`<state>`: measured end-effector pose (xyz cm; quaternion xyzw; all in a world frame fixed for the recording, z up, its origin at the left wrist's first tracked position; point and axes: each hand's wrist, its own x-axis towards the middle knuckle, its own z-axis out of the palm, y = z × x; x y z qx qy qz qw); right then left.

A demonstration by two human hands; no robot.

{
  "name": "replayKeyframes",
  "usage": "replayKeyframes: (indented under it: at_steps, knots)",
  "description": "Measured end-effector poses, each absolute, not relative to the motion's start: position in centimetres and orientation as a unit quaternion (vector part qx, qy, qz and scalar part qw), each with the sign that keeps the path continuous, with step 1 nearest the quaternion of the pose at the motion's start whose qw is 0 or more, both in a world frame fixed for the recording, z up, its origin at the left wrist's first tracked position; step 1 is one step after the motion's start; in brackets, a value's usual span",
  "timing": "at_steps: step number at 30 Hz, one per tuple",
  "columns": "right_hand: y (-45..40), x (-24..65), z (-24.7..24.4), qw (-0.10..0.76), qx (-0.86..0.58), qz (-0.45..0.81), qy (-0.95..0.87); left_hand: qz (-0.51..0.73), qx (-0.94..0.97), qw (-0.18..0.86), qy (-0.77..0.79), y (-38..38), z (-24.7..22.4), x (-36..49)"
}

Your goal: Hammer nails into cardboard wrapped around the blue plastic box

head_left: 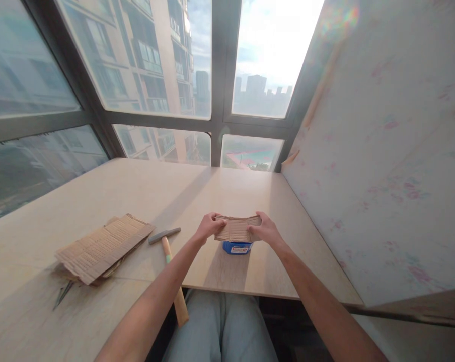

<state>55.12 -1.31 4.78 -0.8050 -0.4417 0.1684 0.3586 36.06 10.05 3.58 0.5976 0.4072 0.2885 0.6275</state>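
"Brown corrugated cardboard, creased near both ends: that's the cardboard strip (238, 230) held up between the hands?"

"Yes. The left hand (210, 228) pinches one end and the right hand (266, 231) the other, thumbs on the near face."

"Where is it?"

"Directly above a small blue box (236, 248), near the surface's (197, 188) near edge. Whether strip and box touch, I can't tell."

"What lies left of the hands?"

"A hammer (167, 247), its head on the surface, its wooden handle passing behind the left forearm and out beyond the near edge, over the jeans (207, 327)."

"And farther left?"

"A cardboard stack (104, 246), lying askew, with a dark pointed tool (63, 294) jutting from under its near end."

"Around the edges?"

"Framed windows (159, 143) along the far and left edges; a flower-patterned wall (386, 166) along the right edge."
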Motion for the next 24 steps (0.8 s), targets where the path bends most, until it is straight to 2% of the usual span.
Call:
replayKeyframes:
  at_steps: [11, 24]
  knots:
    - [-1.3, 55.6, 4.8, 0.387, -0.787, 0.238, -0.417, 0.274, 0.594, 0.641, 0.401, 9.8, 3.2, 35.6]
    - [-1.7, 55.0, 4.3, 0.368, -0.795, 0.207, -0.437, 0.300, 0.630, 0.592, 0.404, 8.5, 2.8, 35.8]
